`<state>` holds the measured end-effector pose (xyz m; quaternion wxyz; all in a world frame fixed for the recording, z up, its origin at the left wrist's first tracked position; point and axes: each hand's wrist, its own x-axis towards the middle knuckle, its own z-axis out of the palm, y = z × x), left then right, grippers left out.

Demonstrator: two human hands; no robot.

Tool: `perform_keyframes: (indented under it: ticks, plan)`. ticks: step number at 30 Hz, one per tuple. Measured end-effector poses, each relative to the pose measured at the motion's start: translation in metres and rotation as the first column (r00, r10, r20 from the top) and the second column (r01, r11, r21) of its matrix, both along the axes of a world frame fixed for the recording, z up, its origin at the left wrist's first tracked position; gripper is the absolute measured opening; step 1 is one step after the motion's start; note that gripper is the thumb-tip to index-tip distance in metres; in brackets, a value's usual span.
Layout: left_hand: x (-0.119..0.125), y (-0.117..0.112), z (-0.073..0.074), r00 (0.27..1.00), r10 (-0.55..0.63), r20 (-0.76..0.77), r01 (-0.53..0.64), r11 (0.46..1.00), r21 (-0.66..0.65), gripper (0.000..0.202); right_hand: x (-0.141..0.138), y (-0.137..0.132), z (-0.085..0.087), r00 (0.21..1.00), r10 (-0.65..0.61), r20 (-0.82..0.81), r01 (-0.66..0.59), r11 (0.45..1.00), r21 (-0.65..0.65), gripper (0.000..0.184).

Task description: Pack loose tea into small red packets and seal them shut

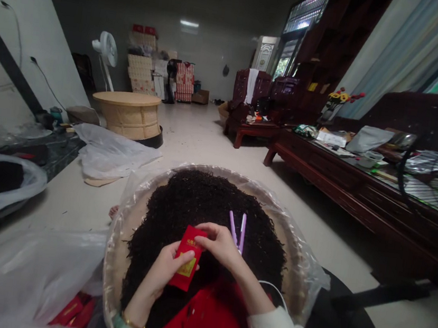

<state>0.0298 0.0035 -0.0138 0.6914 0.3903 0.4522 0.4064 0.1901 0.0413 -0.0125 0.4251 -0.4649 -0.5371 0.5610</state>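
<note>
Holding the red packet [190, 247] over dark leaves [198, 199] in the basket [298, 261], the left hand [168, 265] clasps its side; the right hand [220, 246] pinches its top edge near a purple straightener [242, 231].

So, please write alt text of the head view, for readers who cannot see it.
A person's left hand and right hand hold a red packet over dark shreds heaped in a plastic-lined basket. Beside the right hand is a purple two-armed tool; red pieces lie nearer the wearer.

Left grip [168, 265] beside pinched right grip [220, 244]
</note>
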Motion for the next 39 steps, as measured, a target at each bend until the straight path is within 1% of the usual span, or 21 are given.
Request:
perform_keyframes:
  ticks: [2,4,7,13,17,20,22,23,25,27,29,30,32,35,37,39]
  plan:
    - [0.001,0.001,0.0,0.998,0.058,0.013,-0.059,0.998,0.022,0.06,-0.001,0.001,0.0,0.999,-0.039,0.009,0.039,0.999,0.006,0.044]
    - [0.002,0.001,-0.001,0.995,0.095,0.019,-0.096,0.995,0.034,0.06,-0.001,0.001,0.0,0.999,-0.034,0.026,0.034,0.999,-0.01,0.039]
    - [0.004,0.0,-0.001,0.994,0.102,0.028,-0.103,0.994,0.025,0.06,0.0,0.0,0.0,0.999,-0.022,0.048,0.023,0.999,-0.023,0.031]
    - [0.005,0.001,0.0,0.982,0.184,0.034,-0.186,0.981,0.062,0.053,0.002,-0.003,0.003,0.993,-0.036,0.116,0.034,0.999,0.021,0.03]
    - [0.005,0.001,0.001,0.977,0.188,0.101,-0.193,0.98,0.04,0.049,0.0,-0.001,0.0,0.996,-0.048,0.076,0.049,0.999,-0.003,0.035]
    - [0.005,-0.002,0.001,0.983,0.138,0.122,-0.14,0.99,0.009,0.052,-0.003,-0.001,-0.004,0.998,-0.042,0.037,0.044,0.999,-0.028,0.039]
    - [0.007,-0.004,0.0,0.99,0.105,0.094,-0.105,0.994,-0.012,0.059,-0.005,-0.002,-0.006,0.999,-0.033,0.012,0.033,0.999,-0.032,0.041]
    - [0.007,-0.005,-0.002,0.991,0.108,0.074,-0.107,0.994,-0.012,0.062,-0.006,-0.004,-0.005,0.999,-0.033,-0.007,0.033,0.999,-0.024,0.041]
    - [0.009,-0.005,-0.007,0.988,0.15,0.036,-0.151,0.988,0.022,0.064,-0.007,-0.008,-0.002,0.999,-0.043,-0.029,0.044,0.999,0.03,0.04]
    - [0.009,-0.004,-0.012,0.983,0.182,-0.003,-0.181,0.981,0.071,0.062,-0.005,-0.011,0.003,0.998,-0.058,0.014,0.056,0.989,0.133,0.035]
    - [0.008,-0.002,-0.015,0.981,0.184,-0.061,-0.176,0.978,0.115,0.059,-0.002,-0.015,0.009,0.992,-0.073,0.108,0.046,0.971,0.234,0.025]
    - [0.007,-0.001,-0.016,0.979,0.18,-0.097,-0.166,0.976,0.138,0.056,-0.001,-0.016,0.012,0.986,-0.08,0.146,0.04,0.965,0.259,0.02]
    - [0.006,-0.001,-0.014,0.969,0.178,-0.169,-0.144,0.971,0.193,0.049,-0.001,-0.019,0.015,0.979,-0.094,0.18,0.046,0.966,0.253,0.015]
    - [0.006,-0.001,-0.01,0.948,0.193,-0.252,-0.126,0.958,0.258,0.038,-0.003,-0.022,0.016,0.981,-0.098,0.165,0.061,0.975,0.216,0.016]
    - [0.006,-0.003,-0.007,0.942,0.195,-0.272,-0.123,0.958,0.257,0.034,-0.006,-0.025,0.016,0.985,-0.096,0.143,0.063,0.974,0.217,0.016]
    - [0.006,-0.004,-0.005,0.952,0.173,-0.251,-0.116,0.967,0.227,0.035,-0.008,-0.027,0.016,0.987,-0.118,0.106,0.091,0.968,0.232,0.012]
